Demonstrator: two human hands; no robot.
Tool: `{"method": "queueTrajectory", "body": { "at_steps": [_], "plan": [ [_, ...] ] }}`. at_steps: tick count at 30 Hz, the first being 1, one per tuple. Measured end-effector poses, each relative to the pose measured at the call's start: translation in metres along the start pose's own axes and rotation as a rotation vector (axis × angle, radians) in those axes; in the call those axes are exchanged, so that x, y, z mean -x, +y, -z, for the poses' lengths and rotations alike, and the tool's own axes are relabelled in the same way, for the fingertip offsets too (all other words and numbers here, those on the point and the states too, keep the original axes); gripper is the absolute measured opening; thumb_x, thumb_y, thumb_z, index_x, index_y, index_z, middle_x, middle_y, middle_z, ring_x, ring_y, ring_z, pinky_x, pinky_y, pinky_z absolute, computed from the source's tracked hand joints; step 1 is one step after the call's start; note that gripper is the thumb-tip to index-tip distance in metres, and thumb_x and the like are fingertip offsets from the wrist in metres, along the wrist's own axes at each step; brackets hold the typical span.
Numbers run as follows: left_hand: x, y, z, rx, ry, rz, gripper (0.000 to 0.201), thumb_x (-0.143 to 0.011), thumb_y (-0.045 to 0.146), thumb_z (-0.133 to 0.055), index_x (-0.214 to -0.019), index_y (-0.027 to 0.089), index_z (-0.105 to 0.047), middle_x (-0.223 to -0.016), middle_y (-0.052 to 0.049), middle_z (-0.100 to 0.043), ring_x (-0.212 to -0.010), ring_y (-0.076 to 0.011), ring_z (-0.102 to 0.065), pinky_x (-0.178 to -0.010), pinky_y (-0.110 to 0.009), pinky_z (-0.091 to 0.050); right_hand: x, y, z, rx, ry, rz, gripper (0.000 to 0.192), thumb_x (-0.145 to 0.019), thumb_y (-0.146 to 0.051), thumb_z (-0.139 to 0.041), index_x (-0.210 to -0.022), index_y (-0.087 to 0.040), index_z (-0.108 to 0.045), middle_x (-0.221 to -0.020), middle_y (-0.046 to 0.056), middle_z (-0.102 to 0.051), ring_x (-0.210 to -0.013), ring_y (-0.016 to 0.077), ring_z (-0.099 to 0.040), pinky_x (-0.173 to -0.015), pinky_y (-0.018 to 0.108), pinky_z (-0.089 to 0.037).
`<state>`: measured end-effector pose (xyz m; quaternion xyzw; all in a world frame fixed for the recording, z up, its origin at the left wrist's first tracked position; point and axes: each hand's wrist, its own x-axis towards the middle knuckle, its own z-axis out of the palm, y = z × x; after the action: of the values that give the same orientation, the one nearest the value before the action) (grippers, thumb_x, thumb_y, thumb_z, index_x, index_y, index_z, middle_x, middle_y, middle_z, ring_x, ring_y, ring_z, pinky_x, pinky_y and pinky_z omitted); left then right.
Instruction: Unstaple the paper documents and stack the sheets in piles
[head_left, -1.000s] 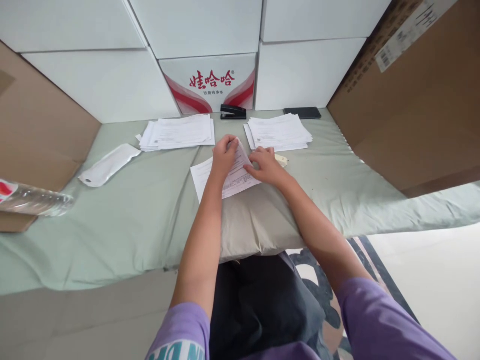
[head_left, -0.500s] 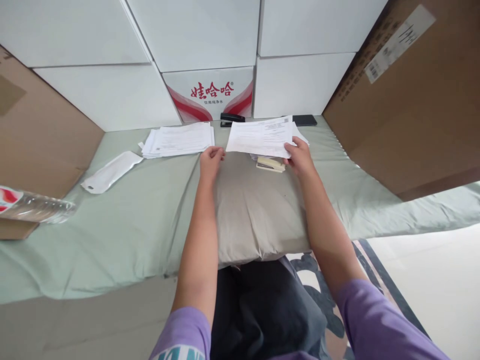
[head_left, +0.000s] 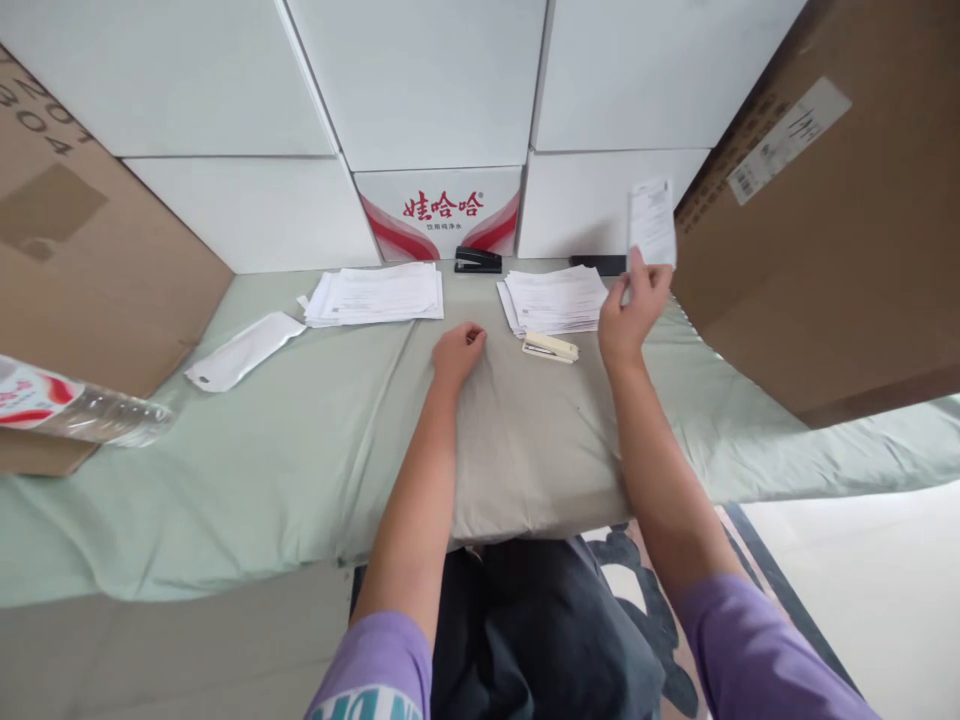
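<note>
The right hand [head_left: 628,318] pinches a white printed paper sheet [head_left: 652,222] upright above the right-hand white paper stack [head_left: 555,298]; the left hand [head_left: 457,352], loosely curled and empty, rests on the grey cushion [head_left: 525,440] left of that stack. Lay the sheet down square with the stack's edges.

Showing red Chinese characters "娃哈哈" on the white carton [head_left: 441,208] at the back, with a smaller dark line beneath, too small for reading. Showing "304" upside down at the top edge of the brown cardboard box [head_left: 82,240] on the left. Carrying a barcode label [head_left: 789,140] on the right-hand cardboard box [head_left: 825,250], print too fine for reading. Bearing unreadable print on the stacked sheets [head_left: 379,294].
</note>
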<state>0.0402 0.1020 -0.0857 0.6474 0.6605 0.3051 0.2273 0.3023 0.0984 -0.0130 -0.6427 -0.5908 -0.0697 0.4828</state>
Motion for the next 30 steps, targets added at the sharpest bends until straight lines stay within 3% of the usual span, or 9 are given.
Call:
{"method": "queueTrajectory", "body": {
  "at_steps": [5, 8, 11, 19, 21, 25, 30],
  "plan": [
    [-0.003, 0.001, -0.002, -0.032, -0.012, -0.005, 0.025, -0.092, 0.042, -0.052, -0.098, 0.027, -0.072, -0.101, -0.006, -0.076, -0.094, -0.0245, -0.067, -0.079, -0.035, -0.044, -0.024, -0.033, -0.057, 0.216, -0.518, -0.006, 0.052, -0.097, -0.014, -0.035, -0.147, -0.019, -0.049, -0.133, 0.021, -0.045, -0.096, 0.0255, -0.058, -0.091, 0.044, -0.044],
    [-0.004, 0.000, -0.002, -0.033, -0.027, 0.004, 0.024, -0.092, 0.041, -0.053, -0.098, 0.027, -0.072, -0.102, -0.006, -0.076, -0.095, -0.0246, -0.067, -0.080, -0.035, -0.044, -0.027, -0.044, -0.093, 0.254, -0.675, -0.012, 0.038, -0.094, -0.014, -0.044, -0.125, -0.015, -0.066, -0.130, 0.022, -0.051, -0.094, 0.0265, -0.060, -0.089, 0.043, -0.047],
    [-0.006, 0.000, -0.002, -0.022, -0.031, -0.003, 0.024, -0.092, 0.041, -0.053, -0.098, 0.027, -0.072, -0.103, -0.006, -0.076, -0.095, -0.0246, -0.067, -0.080, -0.036, -0.044, -0.025, -0.044, -0.116, 0.296, -0.769, -0.042, 0.033, -0.091, -0.013, -0.048, -0.116, -0.011, -0.070, -0.131, 0.026, -0.055, -0.102, 0.0311, -0.062, -0.092, 0.045, -0.047],
    [-0.006, 0.004, -0.003, -0.062, -0.024, 0.017, 0.026, -0.094, 0.040, -0.051, -0.100, 0.027, -0.073, -0.103, -0.003, -0.076, -0.095, -0.0207, -0.067, -0.082, -0.031, -0.044, -0.024, -0.032, -0.133, 0.391, -0.926, -0.041, 0.041, -0.092, -0.027, -0.047, -0.126, -0.013, -0.066, -0.132, 0.023, -0.060, -0.116, 0.0321, -0.059, -0.096, 0.042, -0.045],
    [-0.005, 0.005, -0.003, -0.082, -0.021, 0.015, 0.026, -0.095, 0.040, -0.050, -0.098, 0.027, -0.073, -0.102, -0.003, -0.076, -0.095, -0.0204, -0.067, -0.081, -0.031, -0.044, -0.019, -0.038, -0.132, 0.433, -0.860, 0.022, 0.043, -0.093, -0.030, -0.046, -0.128, -0.013, -0.065, -0.133, 0.023, -0.059, -0.118, 0.0344, -0.056, -0.098, 0.046, -0.042],
    [-0.005, 0.008, -0.003, -0.147, -0.053, 0.007, 0.028, -0.094, 0.042, -0.050, -0.092, 0.025, -0.073, -0.096, -0.006, -0.076, -0.096, -0.0231, -0.067, -0.082, -0.033, -0.045, -0.002, -0.070, -0.139, 0.380, -0.633, 0.298, 0.044, -0.094, -0.022, -0.043, -0.132, -0.012, -0.062, -0.132, 0.024, -0.057, -0.121, 0.0365, -0.049, -0.098, 0.049, -0.036],
    [-0.010, 0.003, -0.007, -0.115, -0.100, 0.024, 0.028, -0.090, 0.042, -0.057, -0.094, 0.021, -0.075, -0.095, -0.014, -0.075, -0.101, -0.0341, -0.070, -0.088, -0.043, -0.049, 0.014, -0.120, -0.172, 0.197, -0.738, 0.547, 0.047, -0.093, -0.014, -0.045, -0.135, -0.021, -0.064, -0.138, 0.016, -0.058, -0.122, 0.0338, -0.046, -0.095, 0.047, -0.035]
  ]
}}
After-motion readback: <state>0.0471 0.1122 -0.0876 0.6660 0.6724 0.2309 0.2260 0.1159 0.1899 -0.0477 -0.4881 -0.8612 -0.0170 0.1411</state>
